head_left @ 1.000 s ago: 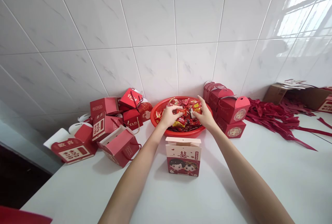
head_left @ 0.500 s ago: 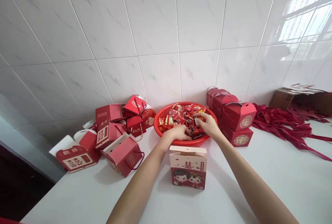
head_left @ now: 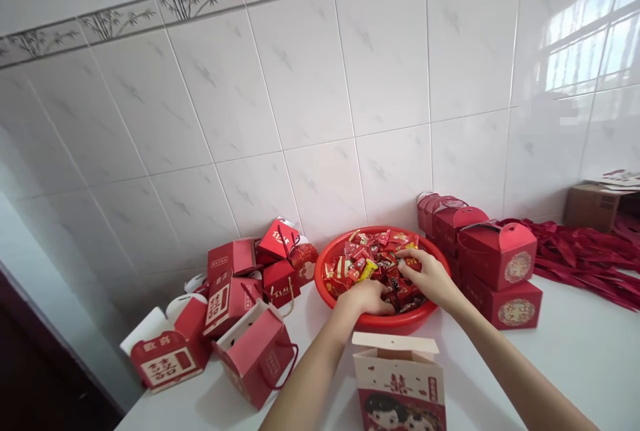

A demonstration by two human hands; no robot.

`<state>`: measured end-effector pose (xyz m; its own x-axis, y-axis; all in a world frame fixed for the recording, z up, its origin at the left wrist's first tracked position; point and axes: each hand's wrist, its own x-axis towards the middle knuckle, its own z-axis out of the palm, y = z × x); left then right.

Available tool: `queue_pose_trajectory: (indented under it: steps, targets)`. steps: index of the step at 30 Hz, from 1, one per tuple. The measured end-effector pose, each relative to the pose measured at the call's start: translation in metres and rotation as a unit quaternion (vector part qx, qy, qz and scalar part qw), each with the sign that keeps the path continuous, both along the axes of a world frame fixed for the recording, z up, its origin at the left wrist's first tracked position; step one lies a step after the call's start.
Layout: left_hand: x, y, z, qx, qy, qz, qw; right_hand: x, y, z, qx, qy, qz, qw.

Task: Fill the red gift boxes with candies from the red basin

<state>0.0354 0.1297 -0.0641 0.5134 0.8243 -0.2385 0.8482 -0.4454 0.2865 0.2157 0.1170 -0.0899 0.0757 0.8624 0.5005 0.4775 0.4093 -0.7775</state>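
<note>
A red plastic basket (head_left: 320, 281) holds a heap of wrapped candies (head_left: 367, 248), mostly red with a yellow one. Over its near side, my left hand (head_left: 369, 298) reaches among the candies with fingers curled; what they hold, if anything, is hidden. My right hand (head_left: 425, 278) is at the basket's right side, thumb and fingertips pinched on a small wrapped candy, partly hidden. Just in front of the basket, between my forearms, stands a cream and red gift box (head_left: 400, 381) with two cartoon figures. Its top is open and its lower edge is out of view.
Several red gift boxes (head_left: 263, 358) with cord handles lie grouped at the left. Stacked red boxes (head_left: 500, 258) stand right of the basket. Dark red ribbons (head_left: 575, 258) and a cardboard box (head_left: 593, 208) are farther right. A tiled wall (head_left: 320, 184) borders the white table (head_left: 575, 364).
The view has tilted and shifted, so the things appear lower and farther right. Both hands stay in the basket with slightly changed finger positions. A yellow candy now shows beside my left hand.
</note>
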Motion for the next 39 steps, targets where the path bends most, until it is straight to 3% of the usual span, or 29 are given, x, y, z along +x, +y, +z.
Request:
queue_pose_trajectory:
  steps: [8,15,19,24,28,33,39]
  targets:
    - [0.001,0.007,-0.005,-0.068,-0.035,0.003,0.997,0.002,0.003,-0.003,0.013,-0.005,0.011,1.000]
    - [0.002,-0.002,0.008,-0.095,-0.055,0.018,0.994,0.000,-0.003,0.006,-0.013,-0.005,0.003,1.000]
    - [0.000,0.000,0.006,-0.109,-0.082,-0.026,0.990,0.000,-0.001,0.004,-0.007,0.003,-0.005,1.000]
    - [-0.001,0.006,0.000,-0.060,-0.160,-0.052,0.984,0.001,0.000,0.004,0.008,-0.008,-0.010,1.000]
    - [-0.002,0.008,-0.002,0.010,-0.254,-0.027,0.967,0.000,0.000,0.006,0.001,-0.013,-0.024,1.000]
    - [-0.003,0.009,-0.001,0.070,-0.308,-0.019,0.949,-0.001,-0.001,0.008,0.012,-0.010,-0.024,1.000]
    - [-0.005,0.011,-0.002,0.123,-0.387,0.001,0.914,0.000,-0.008,0.015,-0.011,-0.016,0.034,0.999]
